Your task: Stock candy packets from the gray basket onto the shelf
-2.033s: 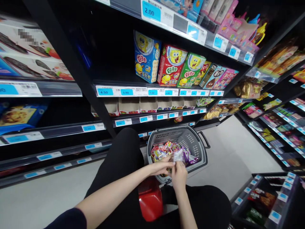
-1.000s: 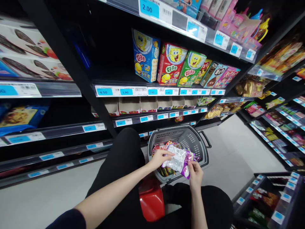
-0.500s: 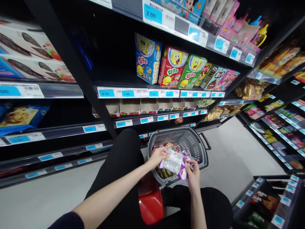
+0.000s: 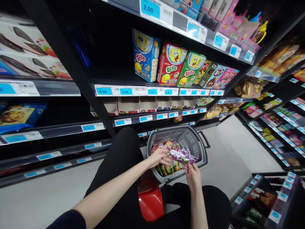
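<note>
Both my hands hold a purple and white snack packet (image 4: 179, 156) above a grey shopping basket (image 4: 202, 159). My left hand (image 4: 160, 158) grips its left end with bent fingers. At the packet's lower right edge, my right hand (image 4: 192, 174) pinches it. Several colourful snack packets (image 4: 170, 170) lie in the basket below, partly covered by my hands and the held packet. The basket stands on the floor between my knees and the shelf.
A red plastic stool (image 4: 150, 202) is under me. Ahead, a shelf carries cartoon snack boxes (image 4: 171, 65), with open cartons (image 4: 147, 105) one level lower. Black display bins (image 4: 264, 200) stand at the right. Pale floor tiles (image 4: 234, 149) run along the aisle.
The packet has turned from its silvery back lying broad toward me to a narrower, edge-on tilt. My left hand has rolled over with it, and more packets in the basket show.
</note>
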The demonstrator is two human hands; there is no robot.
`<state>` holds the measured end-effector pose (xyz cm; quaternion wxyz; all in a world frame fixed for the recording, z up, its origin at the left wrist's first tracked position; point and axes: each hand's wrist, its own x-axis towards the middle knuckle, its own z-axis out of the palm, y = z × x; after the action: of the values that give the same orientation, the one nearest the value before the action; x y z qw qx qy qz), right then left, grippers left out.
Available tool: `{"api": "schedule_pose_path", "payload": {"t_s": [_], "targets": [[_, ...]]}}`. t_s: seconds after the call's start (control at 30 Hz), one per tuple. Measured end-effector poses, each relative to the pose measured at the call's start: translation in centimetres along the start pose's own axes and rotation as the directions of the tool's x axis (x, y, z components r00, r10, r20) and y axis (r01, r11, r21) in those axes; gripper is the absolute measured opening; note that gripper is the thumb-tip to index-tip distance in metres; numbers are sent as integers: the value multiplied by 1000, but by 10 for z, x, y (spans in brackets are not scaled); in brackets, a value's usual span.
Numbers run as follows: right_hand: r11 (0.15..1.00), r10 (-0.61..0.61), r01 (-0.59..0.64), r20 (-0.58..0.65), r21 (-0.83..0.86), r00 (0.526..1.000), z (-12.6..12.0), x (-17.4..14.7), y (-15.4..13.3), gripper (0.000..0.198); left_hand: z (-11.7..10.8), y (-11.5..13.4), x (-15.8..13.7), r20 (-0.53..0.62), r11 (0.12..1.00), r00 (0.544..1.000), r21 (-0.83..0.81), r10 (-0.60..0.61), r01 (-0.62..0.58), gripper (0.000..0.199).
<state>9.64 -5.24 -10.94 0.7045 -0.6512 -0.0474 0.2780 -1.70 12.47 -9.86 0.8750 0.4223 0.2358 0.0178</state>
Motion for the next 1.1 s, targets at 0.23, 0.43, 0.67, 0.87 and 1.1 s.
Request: {"api": "schedule_pose_path", "payload": {"t_s": [0.23,0.43,0.67,0.87,1.1], "targets": [[978,-52,37,-69,-203,996,-8,11,13,34,-12,-9,10,-198,791,960,611,198,-37,33],[971,-79,65,-53,-229,995,-11,14,17,36,-8,-6,12,-167,818,973,575,159,-34,34],[968,-98,84,-46,-235,994,-11,12,14,30,-5,-6,7,-124,888,987,459,98,-31,38],[969,-116,106,-33,-223,993,-14,6,2,29,-7,-6,7,-169,989,985,141,-27,51,43],[997,-41,37,56,67,998,-16,7,2,34,-8,-1,5,-197,992,980,127,12,13,24]]}}
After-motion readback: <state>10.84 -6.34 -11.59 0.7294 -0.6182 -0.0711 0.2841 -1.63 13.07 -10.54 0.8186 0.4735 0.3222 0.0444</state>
